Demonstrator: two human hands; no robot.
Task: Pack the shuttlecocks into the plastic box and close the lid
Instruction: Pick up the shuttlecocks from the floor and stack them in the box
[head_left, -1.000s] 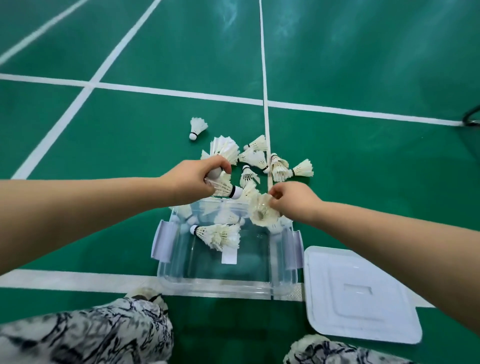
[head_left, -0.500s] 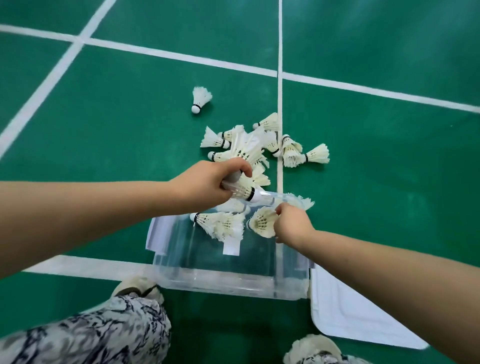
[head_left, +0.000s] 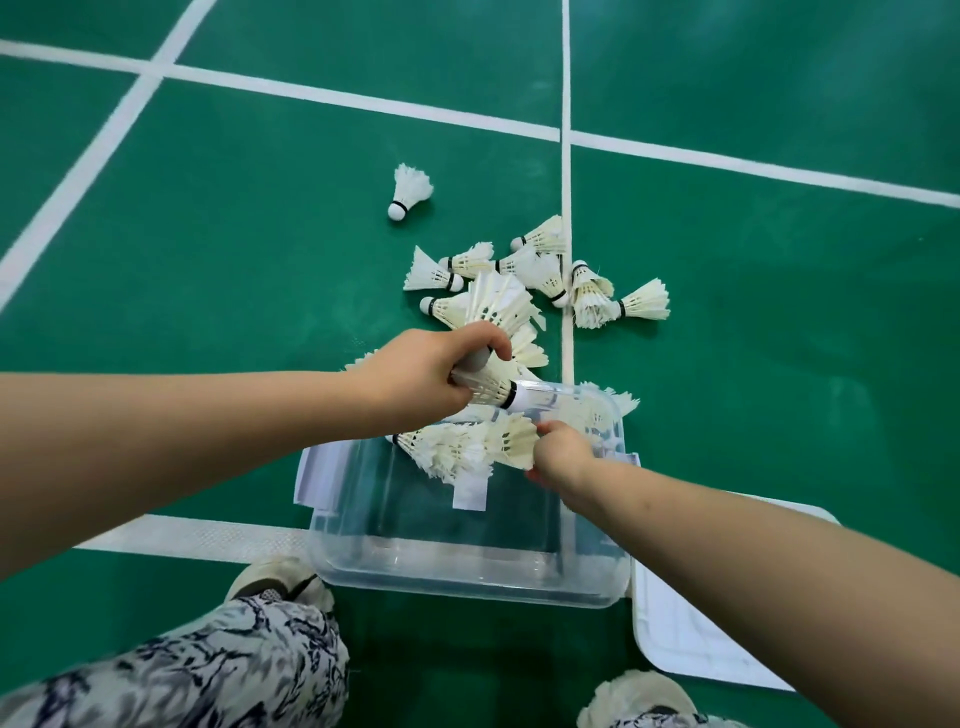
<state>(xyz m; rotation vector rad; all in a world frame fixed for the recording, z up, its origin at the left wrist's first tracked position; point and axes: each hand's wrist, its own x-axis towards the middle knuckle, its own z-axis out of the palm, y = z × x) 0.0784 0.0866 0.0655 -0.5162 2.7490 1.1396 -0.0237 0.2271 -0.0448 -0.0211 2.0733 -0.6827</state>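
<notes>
A clear plastic box (head_left: 467, 577) sits open on the green court floor in front of me. My left hand (head_left: 415, 379) hovers over its far rim, shut on two white shuttlecocks (head_left: 493, 306), one fanning upward and one pointing right. Inside the box near its far wall, my right hand (head_left: 558, 457) is shut on one shuttlecock (head_left: 514, 441), next to another shuttlecock (head_left: 441, 452) lying inside the box. A pile of several shuttlecocks (head_left: 545, 270) lies on the floor beyond the box. One shuttlecock (head_left: 408, 192) stands alone farther back. The white lid (head_left: 685, 639) lies flat right of the box.
White court lines (head_left: 566, 156) cross the green floor. My patterned trouser leg (head_left: 208, 670) and two light shoes (head_left: 275, 582) are at the near edge, close to the box. White latch flaps (head_left: 319, 473) hang from the box's sides.
My right hand has lowered its shuttlecock deeper into the box beside the one lying there. My left hand keeps its two shuttlecocks over the far rim. The view has tilted down and closer.
</notes>
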